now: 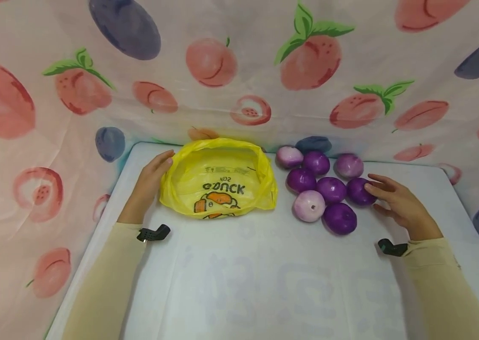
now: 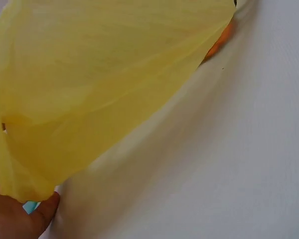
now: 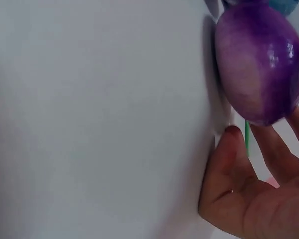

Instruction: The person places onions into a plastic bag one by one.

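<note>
A yellow plastic bag, printed with a duck, lies with its mouth spread wide. My left hand is at its left side, fingers extended and thumb right at the rim. In the left wrist view, a corner of the yellow plastic overlaps that hand. Over on the right, several glossy red onions lie in a group, some dark purple, others paler. At the right edge of the group, my right hand has its spread fingers around the near side of one onion, fingertips right at its skin.
A white-covered table carries everything, with fruit-patterned cloth hanging behind it and at the sides. Two pale onions sit on the side of the group facing the bag. Black camera mounts stick out from both wrists.
</note>
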`<action>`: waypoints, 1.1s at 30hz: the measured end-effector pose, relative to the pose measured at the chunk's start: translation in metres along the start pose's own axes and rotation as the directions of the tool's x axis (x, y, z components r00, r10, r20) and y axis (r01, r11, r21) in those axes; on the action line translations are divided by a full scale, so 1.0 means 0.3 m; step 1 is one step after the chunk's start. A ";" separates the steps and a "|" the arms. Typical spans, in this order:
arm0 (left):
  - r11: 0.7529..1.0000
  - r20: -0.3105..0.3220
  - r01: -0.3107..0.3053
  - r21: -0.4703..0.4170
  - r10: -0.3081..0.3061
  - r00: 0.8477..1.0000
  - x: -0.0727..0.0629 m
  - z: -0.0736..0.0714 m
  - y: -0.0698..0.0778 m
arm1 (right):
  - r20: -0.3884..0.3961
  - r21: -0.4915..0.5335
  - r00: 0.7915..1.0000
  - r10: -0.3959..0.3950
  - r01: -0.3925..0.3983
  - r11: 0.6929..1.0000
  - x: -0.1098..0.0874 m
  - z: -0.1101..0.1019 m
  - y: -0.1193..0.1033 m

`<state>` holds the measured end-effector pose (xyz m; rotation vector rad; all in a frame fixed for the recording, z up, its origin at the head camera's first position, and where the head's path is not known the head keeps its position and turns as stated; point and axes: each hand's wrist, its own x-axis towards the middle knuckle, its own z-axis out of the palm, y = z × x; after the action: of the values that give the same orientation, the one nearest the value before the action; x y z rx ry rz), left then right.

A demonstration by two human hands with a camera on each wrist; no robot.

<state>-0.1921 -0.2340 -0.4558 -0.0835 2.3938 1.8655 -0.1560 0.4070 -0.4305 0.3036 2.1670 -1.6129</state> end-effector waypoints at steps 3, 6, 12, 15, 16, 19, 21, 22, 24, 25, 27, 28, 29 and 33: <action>0.999 0.002 -0.004 -0.044 0.005 1.000 0.004 0.005 -0.011 | 0.035 -0.078 0.999 0.020 -0.017 0.997 0.012 -0.006 -0.011; 0.995 0.023 0.008 -0.099 -0.006 1.000 0.011 0.007 -0.022 | 0.051 -0.088 0.998 0.023 -0.019 0.996 0.021 -0.012 -0.016; 0.983 0.070 0.041 -0.178 -0.029 0.997 0.011 -0.001 -0.044 | 0.082 -0.184 0.996 0.023 -0.007 0.983 0.035 -0.001 -0.021; 0.983 0.068 0.037 -0.180 -0.025 0.997 0.002 -0.004 -0.044 | 0.094 -0.201 0.995 0.023 -0.004 0.980 0.042 0.005 -0.022; 0.984 0.067 0.035 -0.176 -0.024 0.997 0.001 -0.006 -0.045 | 0.095 -0.197 0.995 0.025 -0.006 0.980 0.044 0.006 -0.022; 0.988 0.063 0.043 -0.149 -0.034 0.997 -0.005 -0.008 -0.045 | 0.105 -0.190 0.994 0.022 -0.002 0.982 0.049 0.006 -0.019; 0.990 0.057 0.050 -0.131 -0.043 0.997 -0.007 -0.008 -0.045 | 0.108 -0.188 0.994 0.019 0.002 0.982 0.054 0.005 -0.013; 0.992 0.053 0.053 -0.118 -0.047 0.997 -0.007 -0.008 -0.045 | 0.106 -0.190 0.994 0.016 0.004 0.982 0.055 0.003 -0.010; 0.992 0.048 0.050 -0.113 -0.045 0.998 -0.005 -0.004 -0.043 | 0.100 -0.194 0.995 0.011 0.008 0.981 0.057 0.000 -0.004; 0.992 0.045 0.049 -0.113 -0.044 0.998 -0.004 -0.001 -0.043 | 0.095 -0.198 0.995 0.010 0.009 0.980 0.056 -0.001 -0.002; 0.992 0.042 0.049 -0.115 -0.044 0.998 0.001 0.006 -0.045 | 0.087 -0.203 0.996 0.009 0.009 0.979 0.052 -0.003 0.001; 0.992 0.040 0.052 -0.111 -0.048 0.998 0.003 0.011 -0.046 | 0.081 -0.209 0.997 0.011 0.006 0.978 0.049 -0.005 0.002; 0.992 0.040 0.055 -0.112 -0.050 0.998 0.006 0.015 -0.046 | 0.079 -0.210 0.997 0.009 0.008 0.978 0.046 -0.006 0.005; 0.992 0.040 0.075 -0.103 -0.071 0.997 0.011 0.030 -0.047 | 0.074 -0.215 0.997 0.008 0.008 0.977 0.040 -0.016 0.020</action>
<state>-0.1934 -0.2287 -0.4717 -0.1430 2.2377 1.9408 -0.1651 0.4125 -0.4400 0.1750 2.2582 -1.3509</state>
